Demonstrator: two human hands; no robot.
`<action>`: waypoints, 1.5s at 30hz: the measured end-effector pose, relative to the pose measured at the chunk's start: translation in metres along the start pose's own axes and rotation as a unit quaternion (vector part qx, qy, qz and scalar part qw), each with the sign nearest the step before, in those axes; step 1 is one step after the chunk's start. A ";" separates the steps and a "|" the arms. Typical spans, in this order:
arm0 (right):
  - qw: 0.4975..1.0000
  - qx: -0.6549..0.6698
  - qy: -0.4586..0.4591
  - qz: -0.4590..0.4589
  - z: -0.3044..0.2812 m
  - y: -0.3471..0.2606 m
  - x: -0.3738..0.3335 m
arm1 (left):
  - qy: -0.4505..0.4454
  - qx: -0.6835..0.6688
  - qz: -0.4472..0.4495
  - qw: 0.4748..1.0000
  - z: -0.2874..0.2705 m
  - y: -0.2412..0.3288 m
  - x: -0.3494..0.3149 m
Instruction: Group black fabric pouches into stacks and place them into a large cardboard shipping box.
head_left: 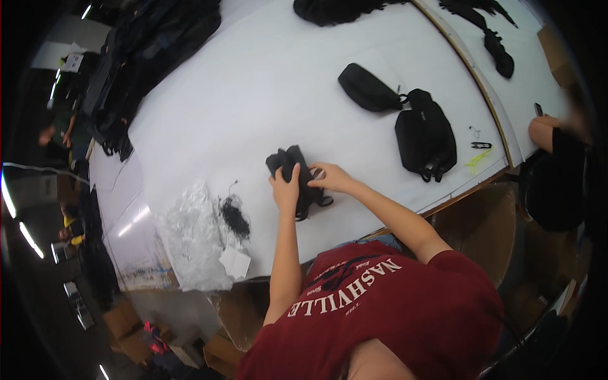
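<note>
A small black fabric pouch (pixel 292 158), creased and partly folded, stands on the white table in front of me. My left hand (pixel 286 188) wraps its near left side, with the thumb and fingers pressed into the fabric. At its right edge my right hand (pixel 332 177) pinches the cloth between thumb and fingers. A black loop (pixel 325 201) sticks out at the pouch's near end. My hands cover part of the pouch, so its opening cannot be made out.
Right of my hands lie two black pouches (pixel 367 87) (pixel 425 136), with small snips (pixel 481 145) and yellow strands (pixel 476 161) beyond. Left are crumpled clear plastic (pixel 193 234), black cords (pixel 234 217) and a white tag (pixel 235 262). Black bags (pixel 136 63) are heaped far left. Another person's arm (pixel 543 133) rests at right.
</note>
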State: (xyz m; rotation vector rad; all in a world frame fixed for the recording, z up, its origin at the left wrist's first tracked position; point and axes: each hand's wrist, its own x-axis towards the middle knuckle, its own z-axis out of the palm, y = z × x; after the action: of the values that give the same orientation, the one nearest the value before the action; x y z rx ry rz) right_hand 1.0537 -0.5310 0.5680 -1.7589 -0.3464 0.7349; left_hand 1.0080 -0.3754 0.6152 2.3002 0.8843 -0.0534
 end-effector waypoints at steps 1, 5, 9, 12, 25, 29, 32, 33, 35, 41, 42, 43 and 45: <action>1.000 -0.021 -0.009 -0.004 -0.001 0.003 0.002 | 0.011 0.026 0.004 1.000 0.001 0.001 0.001; 0.981 -0.150 0.100 -0.068 -0.020 -0.005 0.013 | 0.027 0.077 0.035 0.996 -0.001 -0.006 0.001; 0.795 -0.375 0.466 -0.102 -0.105 -0.007 0.042 | 0.017 0.076 0.031 0.996 0.000 -0.007 -0.004; 0.741 -0.504 0.439 -0.068 -0.169 0.034 0.056 | -0.018 0.046 0.016 0.999 -0.002 0.000 -0.008; 0.900 0.401 0.102 0.136 -0.027 0.000 -0.007 | 0.002 -0.058 0.119 0.991 -0.006 0.008 -0.025; 0.988 0.023 0.132 0.082 0.022 0.027 -0.013 | -0.011 -0.023 0.159 0.987 0.001 0.006 -0.025; 0.973 -0.153 0.170 0.038 0.019 0.022 -0.018 | -0.009 -0.002 0.145 0.989 0.000 0.001 -0.024; 0.968 -0.193 0.156 0.044 0.013 0.019 -0.021 | -0.007 -0.006 0.139 0.990 -0.001 0.002 -0.024; 0.977 -0.110 0.179 0.010 0.009 0.018 -0.020 | -0.005 -0.011 0.131 0.991 -0.001 0.005 -0.023; 0.987 -0.055 0.152 -0.018 0.021 0.020 -0.022 | -0.015 0.026 0.101 0.994 0.006 0.031 -0.031; 0.988 -0.070 0.137 -0.012 0.012 0.023 -0.012 | -0.017 0.033 0.086 0.996 0.005 0.030 -0.030; 0.964 -0.131 0.230 -0.037 -0.005 0.018 -0.001 | -0.018 0.040 0.069 0.997 0.004 0.026 -0.028; 0.858 -0.258 0.433 -0.102 -0.064 0.017 0.032 | -0.014 0.048 0.073 0.996 0.005 0.021 -0.026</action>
State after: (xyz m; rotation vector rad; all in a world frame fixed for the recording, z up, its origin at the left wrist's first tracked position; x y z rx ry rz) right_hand 1.1168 -0.5664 0.5528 -2.3103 -0.0988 -0.3855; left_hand 1.0017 -0.4051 0.6295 2.4412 0.7098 -0.0656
